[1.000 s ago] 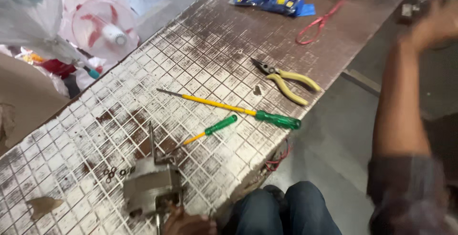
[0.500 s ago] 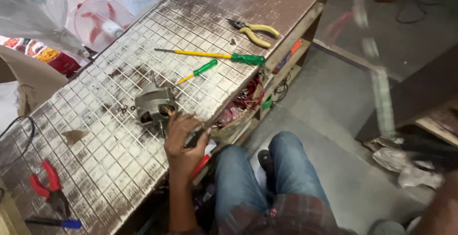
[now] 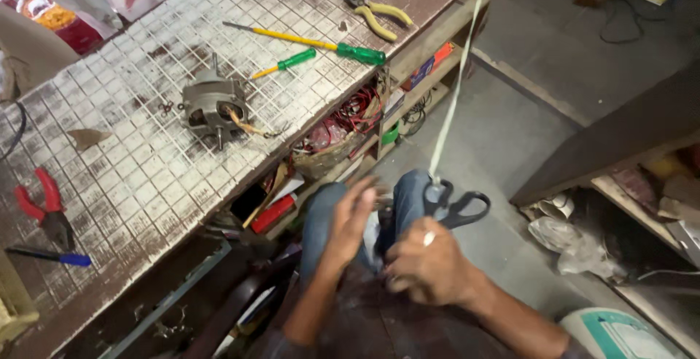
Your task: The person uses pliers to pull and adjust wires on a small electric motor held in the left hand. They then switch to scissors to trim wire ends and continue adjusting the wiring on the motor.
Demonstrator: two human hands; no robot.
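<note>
From the head camera, you are looking down over your lap beside the worktop (image 3: 146, 177). Your right hand (image 3: 426, 268) sits low in the middle of the view, its fingers curled shut around something near your knees; what they clasp is blurred, though it seems to be the black-handled scissors (image 3: 456, 206) lying just above the knuckles. A pale cord (image 3: 456, 89) runs up from the scissors' handles toward the top of the view. Your left hand (image 3: 354, 217) is just beside the right one, fingers spread and loose, gripping nothing, blurred as well.

On the worktop, well apart from both hands, a grey motor housing (image 3: 211, 107) rests with wires trailing from it. Past it lie a short green-handled screwdriver (image 3: 288, 62), a long green-handled screwdriver with a yellow shaft (image 3: 313, 42) and yellow-handled pliers (image 3: 375, 16). Red-handled pliers (image 3: 44, 206) and a blue pen (image 3: 51, 257) lie at the near left end.
</note>
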